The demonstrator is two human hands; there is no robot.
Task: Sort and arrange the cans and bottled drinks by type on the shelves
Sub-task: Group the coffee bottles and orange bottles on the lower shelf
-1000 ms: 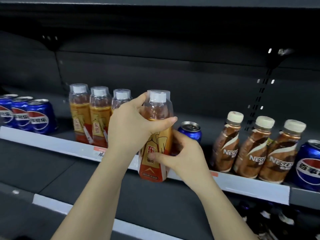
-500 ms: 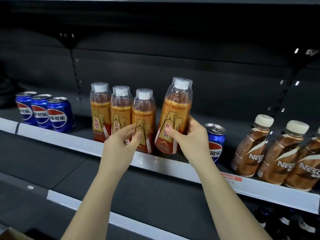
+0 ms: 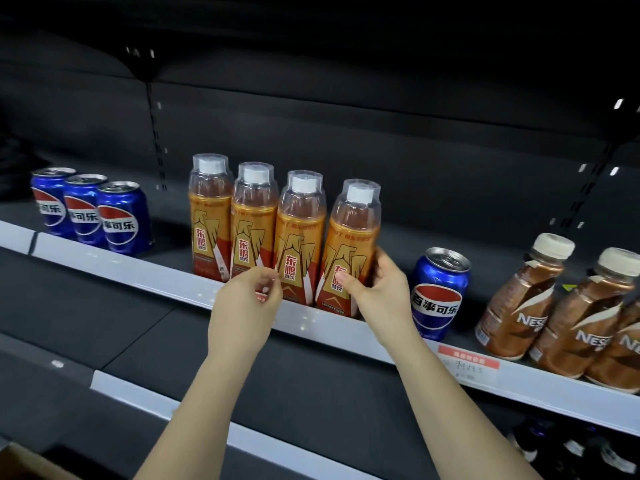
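Orange-labelled bottle, fourth in its row [image 3: 349, 251], is standing on the shelf edge [image 3: 166, 282] with the right hand [image 3: 377, 289] curling round its lower part: thumb lying across the front of the label, fingers wrapping behind the bottle's right side. Bottle is leaning slightly, top tipping right. Left hand [image 3: 246, 299] is hovering in front of the row, fingers loosely curled with fingertips drawn together near the base of the third orange bottle [image 3: 299, 237]; whether it is touching the label, cannot tell. It is gripping nothing that shows.

Taking the held bottle as landmark: three matching orange bottles are standing just left of it, shoulder to shoulder, the second [image 3: 254, 220] and the first [image 3: 210, 213] stepping back toward the shelf's rear. All four are wearing clear plastic over white caps.

Just right of the held bottle, one blue Pepsi can [image 3: 438, 292] is standing alone, close to the right wrist. Further right, brown Nescafé bottles [image 3: 519, 296] with cream caps are crowding together at the frame edge.

Well left of the held bottle, beyond the orange row, three blue Pepsi cans [image 3: 93, 213] are lining up side by side.

A red price tag [image 3: 467, 358] is sitting on the white shelf strip below and right of the held bottle. A lower shelf [image 3: 138, 386] is running beneath both forearms.
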